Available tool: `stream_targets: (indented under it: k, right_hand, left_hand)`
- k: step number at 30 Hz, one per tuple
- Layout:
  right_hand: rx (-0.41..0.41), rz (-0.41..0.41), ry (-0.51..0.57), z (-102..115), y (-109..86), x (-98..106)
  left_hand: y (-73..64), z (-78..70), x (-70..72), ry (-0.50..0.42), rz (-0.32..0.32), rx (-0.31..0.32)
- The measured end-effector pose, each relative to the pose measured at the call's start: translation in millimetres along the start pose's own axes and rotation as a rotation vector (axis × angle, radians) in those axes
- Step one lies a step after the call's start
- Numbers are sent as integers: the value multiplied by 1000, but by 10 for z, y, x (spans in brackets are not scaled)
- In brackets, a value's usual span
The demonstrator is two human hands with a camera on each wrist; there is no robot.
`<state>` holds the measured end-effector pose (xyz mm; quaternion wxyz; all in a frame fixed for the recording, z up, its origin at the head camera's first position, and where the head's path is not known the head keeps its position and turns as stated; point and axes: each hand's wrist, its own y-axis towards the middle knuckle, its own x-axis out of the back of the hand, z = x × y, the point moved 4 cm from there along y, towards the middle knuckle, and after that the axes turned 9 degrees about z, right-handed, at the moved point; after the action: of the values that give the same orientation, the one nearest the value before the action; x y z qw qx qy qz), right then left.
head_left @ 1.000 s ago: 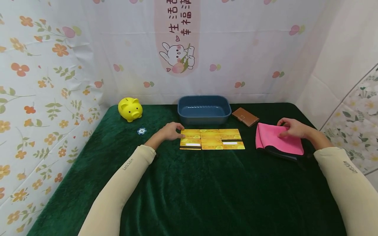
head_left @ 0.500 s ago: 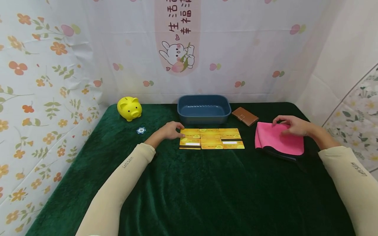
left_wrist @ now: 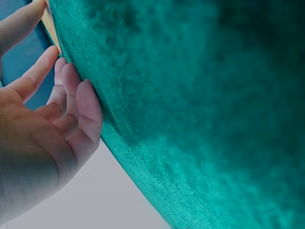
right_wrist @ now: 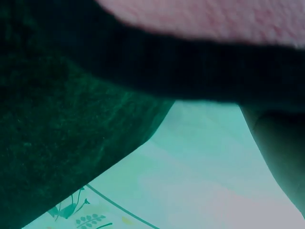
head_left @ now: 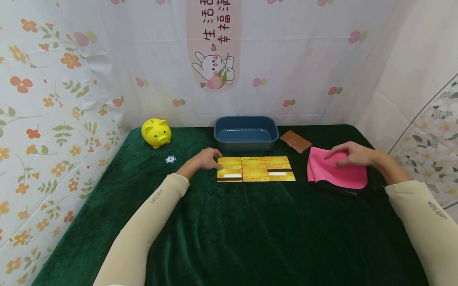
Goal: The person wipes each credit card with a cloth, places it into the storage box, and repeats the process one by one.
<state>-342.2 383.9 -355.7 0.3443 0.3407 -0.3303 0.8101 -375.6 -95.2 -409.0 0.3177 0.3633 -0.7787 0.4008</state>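
At the table's middle, several yellow cards (head_left: 255,170) lie edge to edge in a flat block. My left hand (head_left: 205,159) is at the block's upper left edge, thumb and index finger spread there. In the left wrist view the fingers of the left hand (left_wrist: 47,114) are mostly straight, two fingertips right at the edge of a yellow card (left_wrist: 50,26). My right hand (head_left: 354,155) lies over a pink pouch (head_left: 348,176) with black trim, its thumb and index finger apart on the fabric. Close up, the right wrist view shows the pouch's pink cloth (right_wrist: 209,19).
A blue basin (head_left: 247,145) stands behind the cards, with a brown wallet (head_left: 296,142) to its right. On the left are a yellow piggy bank (head_left: 156,133) and a blue-white poker chip (head_left: 170,159). Green velvet covers the table (head_left: 250,238). Printed curtains hang behind.
My right hand has shifted slightly across the pouch, its index finger reaching further left and its wrist now further right. My left hand stays at the card edge.
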Motion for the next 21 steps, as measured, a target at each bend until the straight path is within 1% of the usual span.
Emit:
stream_targets:
  k: [3,7,11,14,18,21]
  right_hand:
    - [0,-13,7,34,-24,-33]
    - [6,-49,-5,48,-62,-73]
    - [35,-99,-25,46,-87,-105]
    - [49,-147,-29,55,-106,-117]
    - [34,-210,-25,84,-149,-118]
    - [2,-253,-2,113,-191,-119]
  left_hand:
    - [3,-2,2,2,0,8]
    - [2,-6,13,-13,-11,16]
    - [-15,-3,23,-56,-30,30]
    - [-28,2,24,-68,-39,35]
    - [-35,18,27,-80,-46,20]
    - [-36,42,28,-105,-49,6]
